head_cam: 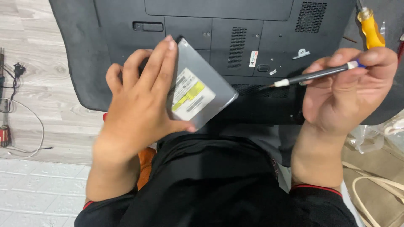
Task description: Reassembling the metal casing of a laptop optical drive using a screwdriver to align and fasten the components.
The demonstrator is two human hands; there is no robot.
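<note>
Head view: my left hand (139, 101) grips the silver disc drive (202, 94) flat, clear of the upturned black laptop (235, 38), while my right hand (345, 90) pinches a slim grey screwdriver (313, 75); best to keep the drive level, tip pointed away from it.

A rectangular white-and-yellow paper label (191, 94) sits on the flat silver metal optical drive (204, 90), tilted with it. A small upright white sticker with a red mark (253, 59) lies on the black plastic laptop underside (235, 38), well apart to its right.
</note>
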